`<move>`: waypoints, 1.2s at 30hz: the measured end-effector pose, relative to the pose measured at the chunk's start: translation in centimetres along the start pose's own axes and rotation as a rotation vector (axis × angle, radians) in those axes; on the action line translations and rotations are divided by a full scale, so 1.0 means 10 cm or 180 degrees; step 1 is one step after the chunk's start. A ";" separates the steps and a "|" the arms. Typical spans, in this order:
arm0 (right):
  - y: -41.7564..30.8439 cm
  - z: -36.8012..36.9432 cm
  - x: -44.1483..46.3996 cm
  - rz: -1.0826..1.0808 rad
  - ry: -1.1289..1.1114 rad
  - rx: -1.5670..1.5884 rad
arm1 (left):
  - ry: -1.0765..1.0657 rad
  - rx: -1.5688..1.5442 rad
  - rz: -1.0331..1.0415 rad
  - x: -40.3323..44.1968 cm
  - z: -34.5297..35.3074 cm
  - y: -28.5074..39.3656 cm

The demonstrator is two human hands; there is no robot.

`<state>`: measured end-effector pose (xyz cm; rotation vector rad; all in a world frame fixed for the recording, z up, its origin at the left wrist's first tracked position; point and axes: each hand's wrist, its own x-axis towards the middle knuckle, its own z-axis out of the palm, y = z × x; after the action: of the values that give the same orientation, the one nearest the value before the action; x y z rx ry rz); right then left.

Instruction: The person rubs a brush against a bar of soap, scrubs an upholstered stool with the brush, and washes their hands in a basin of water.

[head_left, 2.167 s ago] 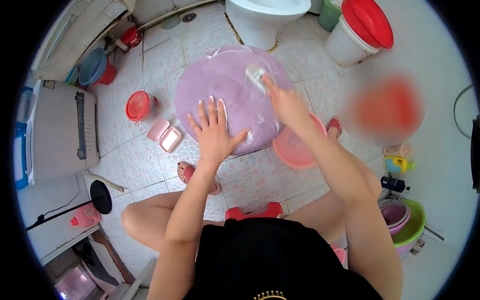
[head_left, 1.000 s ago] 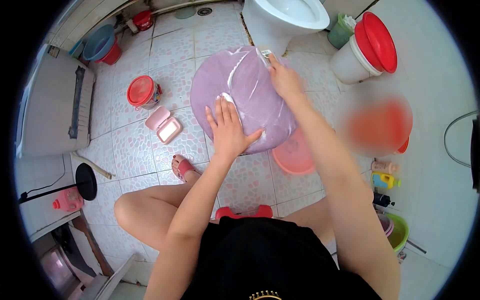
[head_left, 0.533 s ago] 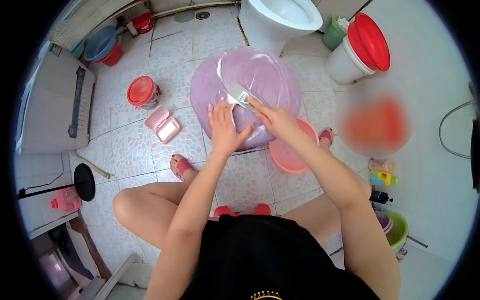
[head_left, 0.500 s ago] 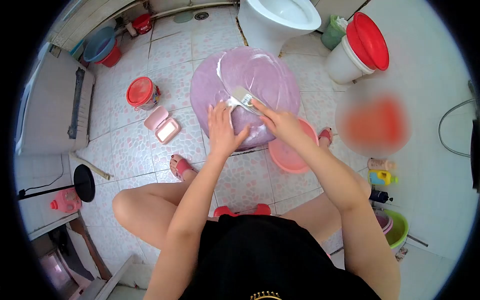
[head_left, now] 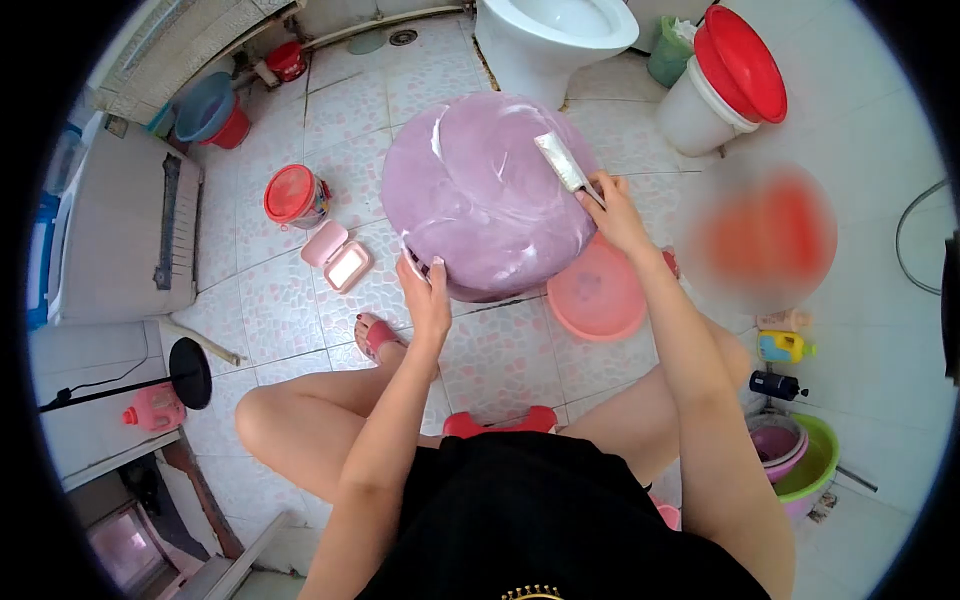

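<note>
A large round purple pouf [head_left: 480,220], streaked with white foam, sits on the tiled floor in front of me. My right hand [head_left: 620,215] is closed around the handle of a scrub brush [head_left: 562,163] over its right side, white bristles turned upward. At the near left edge of the pouf, my left hand [head_left: 428,300] has its fingers closed on the rim. A pink basin [head_left: 598,300] stands partly under the pouf's right edge. Left of the pouf lies a pink soap box [head_left: 347,267] with its lid up and a white bar inside.
A red-lidded tub [head_left: 295,196] stands at left, near a washing machine [head_left: 130,225]. The toilet [head_left: 560,45] is behind the pouf. A white bucket [head_left: 695,115] with a red basin [head_left: 738,65] stands back right. Bottles [head_left: 782,347] and stacked basins [head_left: 805,460] line the right wall.
My right hand has moved right with the brush, lifting it off the pouf and turning its bristles up. My left hand has gone from flat on top to the near left rim, fingers closed.
</note>
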<state>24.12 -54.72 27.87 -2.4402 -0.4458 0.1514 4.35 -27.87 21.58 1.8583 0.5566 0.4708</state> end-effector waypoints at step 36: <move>0.33 0.13 0.29 -0.0211 0.0044 -0.0133 | -0.0264 -0.0584 -0.0987 -0.03 0.00 0.19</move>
<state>27.52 -55.38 24.77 -2.4622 -0.5278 0.0979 4.36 -28.63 23.39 1.5750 0.7071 0.2286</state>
